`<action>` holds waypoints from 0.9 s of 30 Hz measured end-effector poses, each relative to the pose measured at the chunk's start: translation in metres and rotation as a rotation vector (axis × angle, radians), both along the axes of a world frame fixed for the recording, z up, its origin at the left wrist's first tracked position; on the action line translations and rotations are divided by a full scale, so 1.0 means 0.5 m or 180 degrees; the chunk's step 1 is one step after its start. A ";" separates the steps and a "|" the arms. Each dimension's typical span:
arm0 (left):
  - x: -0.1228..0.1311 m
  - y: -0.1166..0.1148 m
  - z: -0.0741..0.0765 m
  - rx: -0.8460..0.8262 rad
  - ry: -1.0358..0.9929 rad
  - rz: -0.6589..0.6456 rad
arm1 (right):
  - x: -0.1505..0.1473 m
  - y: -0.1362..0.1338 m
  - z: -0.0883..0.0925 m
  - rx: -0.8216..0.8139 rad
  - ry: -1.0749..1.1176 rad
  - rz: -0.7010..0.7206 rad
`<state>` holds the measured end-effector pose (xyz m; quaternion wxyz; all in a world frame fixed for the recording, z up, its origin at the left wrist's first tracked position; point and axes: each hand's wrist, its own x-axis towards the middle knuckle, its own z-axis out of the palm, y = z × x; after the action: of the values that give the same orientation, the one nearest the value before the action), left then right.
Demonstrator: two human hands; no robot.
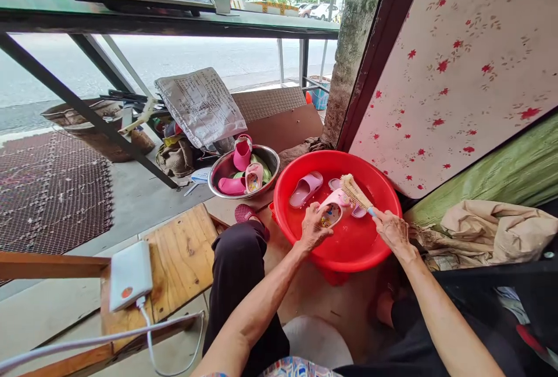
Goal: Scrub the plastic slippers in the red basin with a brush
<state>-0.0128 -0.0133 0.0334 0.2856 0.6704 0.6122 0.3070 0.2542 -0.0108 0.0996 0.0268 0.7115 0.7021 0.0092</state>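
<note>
**Inspector:** Head view: what step is in hand?

**Assistant:** Scrubbing. The left hand (314,227) grips a pink slipper (333,211); the right hand (394,232) holds a bristle brush (356,193) against it. The hands are near, not touching.

**Inspector:** Slipper's location?

**Assistant:** Inside the rim of the red basin (335,157), toward its center. Next move calls for brushing the slipper's remaining surfaces.

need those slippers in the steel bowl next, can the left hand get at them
Probably yes, once the left hand puts down the slipper it holds. The steel bowl sits close by, beside the red basin, with nothing standing in the way.
</note>
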 end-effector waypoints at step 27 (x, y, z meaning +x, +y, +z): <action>0.006 -0.005 -0.003 -0.0494 0.0779 -0.0431 | 0.040 0.025 -0.102 -0.0383 0.0349 -0.0094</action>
<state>-0.0096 -0.0156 0.0318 0.2799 0.7184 0.6177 0.1549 0.2743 0.0016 0.0484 0.0311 0.7183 0.6912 -0.0724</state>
